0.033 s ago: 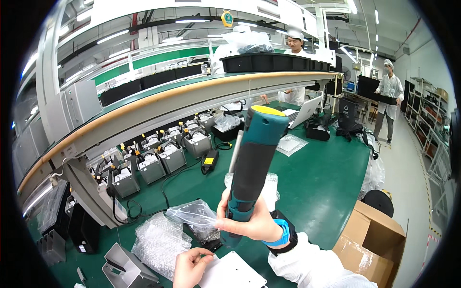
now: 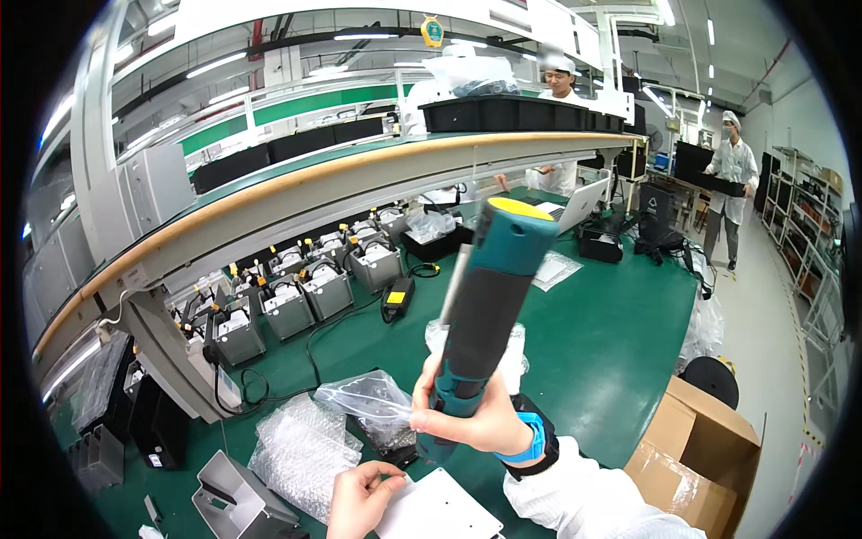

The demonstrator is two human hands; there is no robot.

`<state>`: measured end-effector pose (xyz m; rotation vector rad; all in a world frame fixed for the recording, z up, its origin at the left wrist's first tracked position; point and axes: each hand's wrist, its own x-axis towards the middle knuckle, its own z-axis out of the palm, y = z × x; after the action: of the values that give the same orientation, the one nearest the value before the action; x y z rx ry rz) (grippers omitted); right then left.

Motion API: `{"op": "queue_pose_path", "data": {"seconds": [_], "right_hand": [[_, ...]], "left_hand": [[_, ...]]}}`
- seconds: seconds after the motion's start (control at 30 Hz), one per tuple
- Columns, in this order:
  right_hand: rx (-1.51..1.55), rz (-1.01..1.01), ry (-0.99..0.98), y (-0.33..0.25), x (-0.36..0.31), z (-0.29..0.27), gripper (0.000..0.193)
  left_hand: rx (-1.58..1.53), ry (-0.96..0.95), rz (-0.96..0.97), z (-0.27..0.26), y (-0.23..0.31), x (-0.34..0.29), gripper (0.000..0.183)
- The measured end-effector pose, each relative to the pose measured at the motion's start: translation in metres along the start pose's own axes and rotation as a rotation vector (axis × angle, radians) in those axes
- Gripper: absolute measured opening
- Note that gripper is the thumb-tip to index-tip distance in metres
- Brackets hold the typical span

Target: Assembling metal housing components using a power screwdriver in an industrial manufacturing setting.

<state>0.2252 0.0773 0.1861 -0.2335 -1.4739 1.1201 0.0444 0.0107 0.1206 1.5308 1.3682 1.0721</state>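
My right hand (image 2: pixel 480 418) is wrapped round a stick-shaped cordless power tool (image 2: pixel 489 310), teal and black with a yellow end cap. The tool stands tilted, its yellow end up and away from me; its lower working end is hidden. Below it, a white flat plate (image 2: pixel 435 510) with small dark holes lies on the bench. My left hand (image 2: pixel 364 499) is at the plate's upper left edge, thumb and fingers closed in a pinch. Whatever is between them is too small to make out. A clear plastic bag (image 2: pixel 368 398) lies just beyond the hands.
Bubble wrap (image 2: pixel 301 454) and a grey open housing (image 2: pixel 235 503) lie at left on the green bench (image 2: pixel 593 328). Several grey units with cables (image 2: pixel 328 289) stand behind, near a black adapter (image 2: pixel 397 298). A cardboard box (image 2: pixel 691 458) is at right. Two people stand farther off.
The power tool's yellow end has tipped slightly to the right. The whole view has shifted a little; both hands keep their grip.
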Motion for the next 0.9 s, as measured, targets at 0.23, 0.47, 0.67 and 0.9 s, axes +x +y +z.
{"op": "queue_pose_path", "data": {"seconds": [0.23, 0.47, 0.67, 0.9], "right_hand": [[0.185, -0.113, 0.093, 0.018, -0.007, -0.002, 0.032], [0.211, -0.052, 0.033, 0.023, -0.008, 0.010, 0.032], [0.204, -0.060, 0.041, 0.026, -0.012, 0.012, 0.032], [0.230, -0.029, 0.033, 0.027, -0.012, 0.015, 0.024]], "left_hand": [[0.145, 0.028, -0.039, 0.004, -0.012, 0.007, 0.013], [0.178, 0.065, -0.019, 0.007, -0.008, 0.005, 0.016], [0.235, 0.093, 0.018, 0.006, -0.008, 0.007, 0.015], [0.235, 0.086, 0.024, 0.009, -0.006, 0.008, 0.014]]}}
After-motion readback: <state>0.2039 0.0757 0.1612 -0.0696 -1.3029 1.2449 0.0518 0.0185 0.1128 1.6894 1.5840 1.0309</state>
